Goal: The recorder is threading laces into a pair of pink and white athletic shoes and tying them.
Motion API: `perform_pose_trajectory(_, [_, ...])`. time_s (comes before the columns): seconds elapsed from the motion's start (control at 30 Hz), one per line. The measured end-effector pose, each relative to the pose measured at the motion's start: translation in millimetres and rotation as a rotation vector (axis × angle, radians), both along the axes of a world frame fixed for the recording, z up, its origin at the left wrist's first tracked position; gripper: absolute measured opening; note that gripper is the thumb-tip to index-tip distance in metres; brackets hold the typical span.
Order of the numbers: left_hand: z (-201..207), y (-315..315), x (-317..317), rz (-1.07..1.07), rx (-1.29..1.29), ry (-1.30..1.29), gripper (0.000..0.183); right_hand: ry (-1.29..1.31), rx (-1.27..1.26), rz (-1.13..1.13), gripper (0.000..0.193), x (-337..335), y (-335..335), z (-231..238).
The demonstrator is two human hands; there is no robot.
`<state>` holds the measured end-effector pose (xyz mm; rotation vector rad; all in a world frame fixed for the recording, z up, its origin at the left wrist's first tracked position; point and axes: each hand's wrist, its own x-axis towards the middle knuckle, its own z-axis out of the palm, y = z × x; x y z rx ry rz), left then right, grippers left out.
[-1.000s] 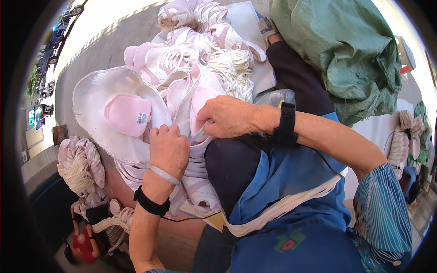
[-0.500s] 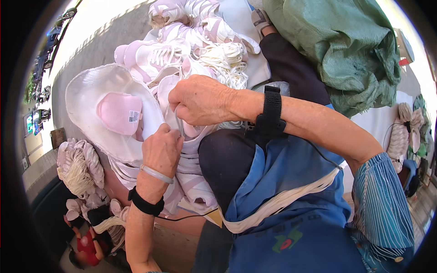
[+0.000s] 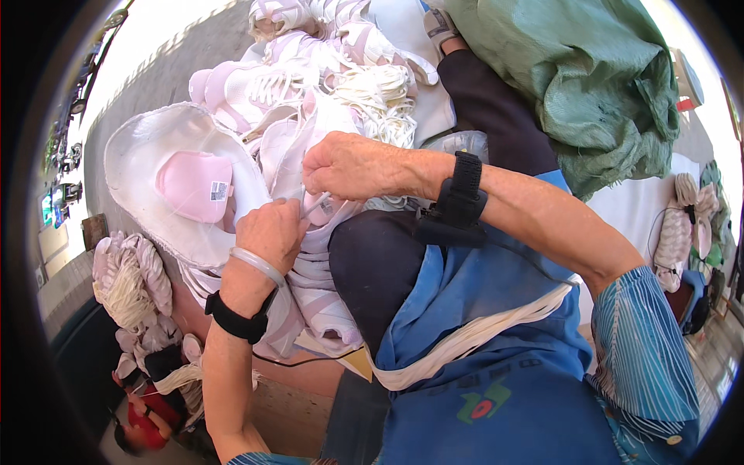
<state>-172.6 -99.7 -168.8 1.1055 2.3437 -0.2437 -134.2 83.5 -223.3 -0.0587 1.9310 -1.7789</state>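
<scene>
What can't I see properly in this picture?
All in the head view:
Thin pale strip between right hand and left hand: partly hidden by them.
Green sack: top cut off by the picture's edge.
Person in red: too small and blurred.
White label: print too small.

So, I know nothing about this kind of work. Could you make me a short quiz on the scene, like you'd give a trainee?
1. True or false: the person wears a black strap on each wrist.

2. Multiple choice: what lies across the blue apron?
A) a green sack
B) a bundle of pale strands
C) a pair of scissors

3. Fill in the blank: the translucent band is on the wrist of the person's ____ hand.

Key:
1. True.
2. B.
3. Left; the left hand is the lower one in the picture, and the right hand the higher.
</scene>
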Motion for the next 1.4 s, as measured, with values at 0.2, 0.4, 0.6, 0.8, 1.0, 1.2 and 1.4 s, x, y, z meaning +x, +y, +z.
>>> perform_pose_trajectory(0.2, [-7, 12, -19, -0.013, -0.195, -0.126, 0.027, 0.464, 0.253, -0.208, 0.018, -5, 34, -2])
perform_pose_trajectory(0.4, [-5, 14, -11, 0.020, -0.232, -0.045, 0.028, 0.380, -0.005, -0.562, 0.019, -2, 85, 37])
perform_pose_trajectory(0.6, [-8, 9, -5, 0.000, -0.115, -0.019, 0.029, 0.201, -0.105, -0.783, 0.017, 15, 152, 65])
perform_pose_trajectory(0.8, [-2, -4, -8, 0.105, 0.071, -0.099, 0.025, 0.095, -0.097, -0.654, 0.020, 27, 144, 54])
perform_pose_trajectory(1.0, [4, -9, -6, 0.282, 0.169, -0.158, 0.023, 0.450, 0.907, -0.073, 0.024, 32, 82, 7])
perform_pose_trajectory(1.2, [13, -6, -16, 0.761, 0.306, -0.599, 0.023, 0.461, 0.216, 0.053, 0.022, 32, -5, -5])
perform_pose_trajectory(1.4, [11, -16, -12, 0.806, 0.442, -0.638, 0.028, 0.370, 0.232, 0.115, 0.032, 14, -24, -11])
